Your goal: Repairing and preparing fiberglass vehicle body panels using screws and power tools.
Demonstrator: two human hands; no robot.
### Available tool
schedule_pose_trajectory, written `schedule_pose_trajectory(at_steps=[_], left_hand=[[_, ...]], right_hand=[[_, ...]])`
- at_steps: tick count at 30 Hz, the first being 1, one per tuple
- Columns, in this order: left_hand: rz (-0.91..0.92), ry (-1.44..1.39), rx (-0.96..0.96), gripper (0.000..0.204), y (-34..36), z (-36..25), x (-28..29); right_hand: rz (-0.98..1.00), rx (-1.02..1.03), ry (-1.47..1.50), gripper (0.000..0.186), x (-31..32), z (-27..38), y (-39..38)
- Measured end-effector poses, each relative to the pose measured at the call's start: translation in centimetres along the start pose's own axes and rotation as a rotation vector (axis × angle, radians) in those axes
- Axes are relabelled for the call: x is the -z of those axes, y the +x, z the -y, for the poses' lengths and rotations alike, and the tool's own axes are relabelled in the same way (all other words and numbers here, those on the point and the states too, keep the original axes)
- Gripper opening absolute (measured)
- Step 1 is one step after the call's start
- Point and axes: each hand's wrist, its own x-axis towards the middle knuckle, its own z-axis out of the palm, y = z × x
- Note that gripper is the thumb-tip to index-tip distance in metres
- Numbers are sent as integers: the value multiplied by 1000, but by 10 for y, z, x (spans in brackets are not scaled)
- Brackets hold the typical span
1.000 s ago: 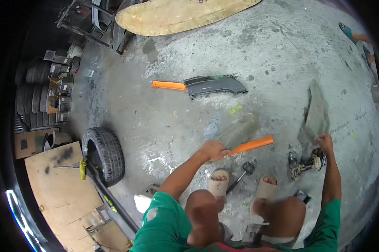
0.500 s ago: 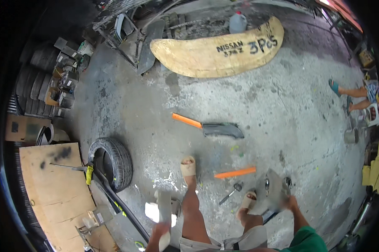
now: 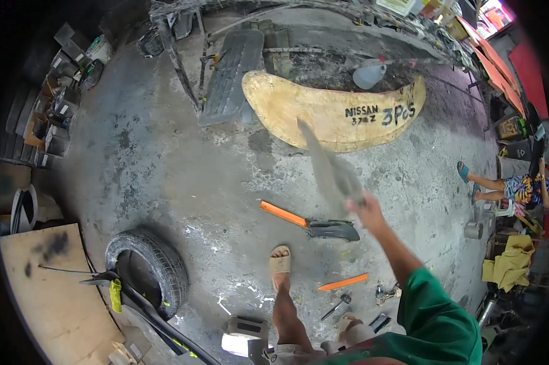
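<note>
My right hand [image 3: 367, 212] reaches forward, closed around one end of a long, thin grey panel [image 3: 330, 173], blurred by motion. The panel's far tip overlaps the cream, crescent-shaped board [image 3: 323, 115] in view; whether they touch I cannot tell. Under my right hand a black curved piece with a dark blade-like shape [image 3: 334, 230] lies on the floor, joined or butted to an orange strip [image 3: 283, 213]. Another orange strip [image 3: 344, 282] and a hammer [image 3: 336, 306] lie nearer my feet. My left hand is out of view.
A tyre [image 3: 171, 267] lies at left beside a long black trim piece [image 3: 165, 331] and a plywood sheet [image 3: 55, 286]. A grey lamp-like box [image 3: 248, 328] stands by my left foot. Another person's legs [image 3: 490, 185] show at right. A plastic jug [image 3: 369, 76] stands behind the board.
My right hand has swung from low beside my right foot up and forward with the grey panel. My left hand has left the view. The whole view has shifted.
</note>
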Motion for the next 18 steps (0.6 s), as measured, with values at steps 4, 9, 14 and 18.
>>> schedule_pose_trajectory(at_steps=[4,9,14,18], left_hand=[[-21,-78,-57,40,13,-20,33],[-82,-220,-220,38,30,-11,68],[-147,-67,-323,51,21,-216,126],[-165,-26,-338,52,-2,-325,185]], right_hand=[[-26,-4,193,23,-26,130,183],[-70,131,368,20,-70,209,332],[168,447,-268,23,-73,141,325],[443,288,-119,24,-132,78,163]])
